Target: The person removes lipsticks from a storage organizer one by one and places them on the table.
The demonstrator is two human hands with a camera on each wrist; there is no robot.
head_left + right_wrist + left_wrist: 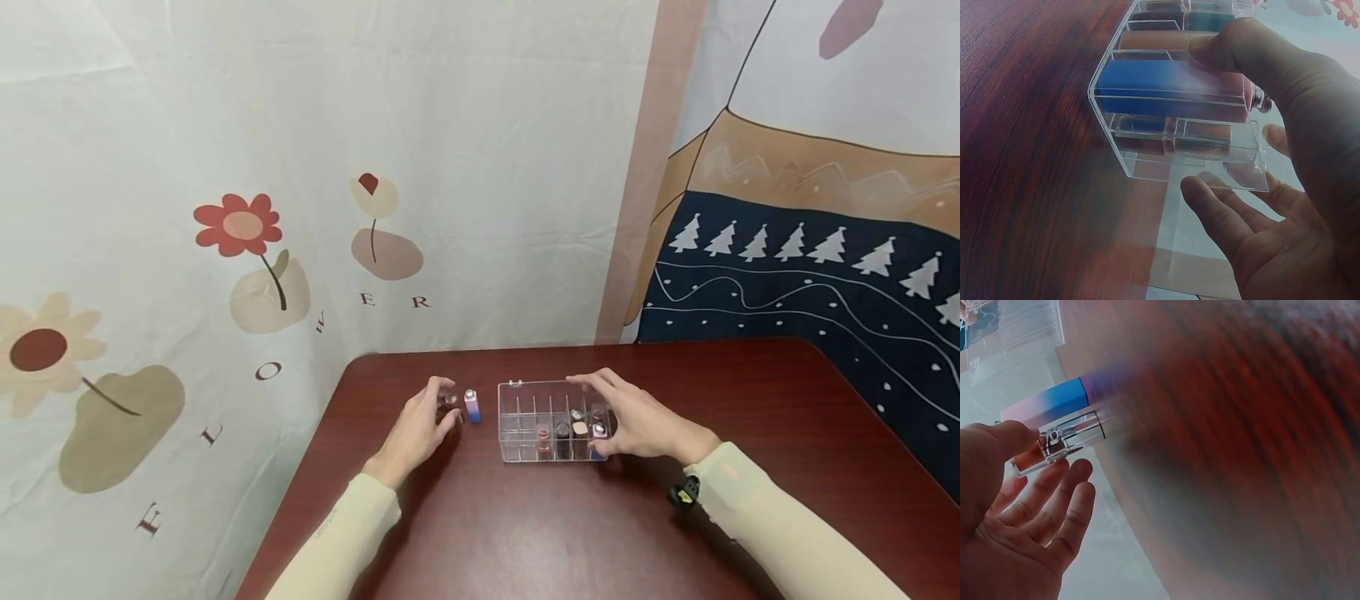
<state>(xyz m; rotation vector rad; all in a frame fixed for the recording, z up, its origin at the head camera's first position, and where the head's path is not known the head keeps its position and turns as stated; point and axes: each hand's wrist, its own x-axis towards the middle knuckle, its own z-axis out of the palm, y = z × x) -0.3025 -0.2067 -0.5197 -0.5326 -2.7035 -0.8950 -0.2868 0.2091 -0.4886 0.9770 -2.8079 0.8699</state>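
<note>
On the left side of the table, my left hand [417, 429] pinches a clear-cased lip gloss tube [1072, 435] between thumb and fingers. Right beside it stands a pink-to-blue lipstick tube [472, 406], which the thumb overlaps in the left wrist view. My right hand [637, 419] grips the right end of a clear divided organizer [521, 425], thumb along the front and fingers at the back. Inside its right-hand compartments stand several lip tubes, among them a blue-to-pink tube [1166, 84] in the front corner and a red-toned tube [543, 443] farther left.
The dark red wooden table [517, 533] runs up to a hanging cloth [487, 208] with printed flowers. At the right hangs a navy cloth [795, 283] with white trees. A dark band with a yellow-green mark [683, 493] is on my right wrist.
</note>
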